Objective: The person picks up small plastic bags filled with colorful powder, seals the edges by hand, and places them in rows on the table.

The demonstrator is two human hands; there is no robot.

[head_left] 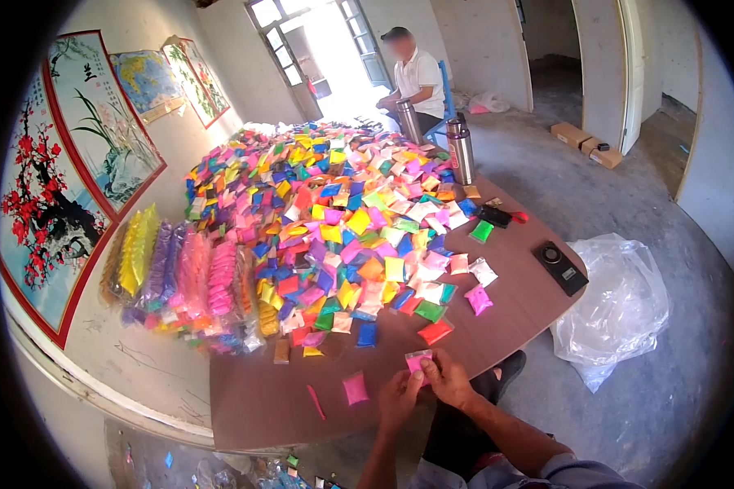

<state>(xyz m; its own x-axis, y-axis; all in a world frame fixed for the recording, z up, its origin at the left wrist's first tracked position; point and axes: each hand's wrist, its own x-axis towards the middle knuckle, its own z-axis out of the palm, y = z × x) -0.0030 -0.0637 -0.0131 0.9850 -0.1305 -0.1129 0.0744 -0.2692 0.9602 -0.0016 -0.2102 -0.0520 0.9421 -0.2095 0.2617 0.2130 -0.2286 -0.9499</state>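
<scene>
A small clear packet with pink filling (pixel 418 361) is pinched between both hands above the table's near edge. My left hand (pixel 397 401) has its fingers closed at the packet's lower left. On the right side, my right hand (pixel 449 381) grips it with thumb and fingers. Another pink packet (pixel 355 389) lies flat on the table to the left, beside a thin pink-red stick-like object (pixel 316 402). Just beyond the hands are a red packet (pixel 436 331) and a blue packet (pixel 367 334).
A large heap of colourful packets (pixel 334 220) covers much of the brown table (pixel 261 399). Bagged bundles (pixel 179 269) line its left side. Steel flasks (pixel 460 151), a black device (pixel 560 267) and a plastic bag (pixel 612 301) are at right. A person (pixel 416 81) sits at the far end.
</scene>
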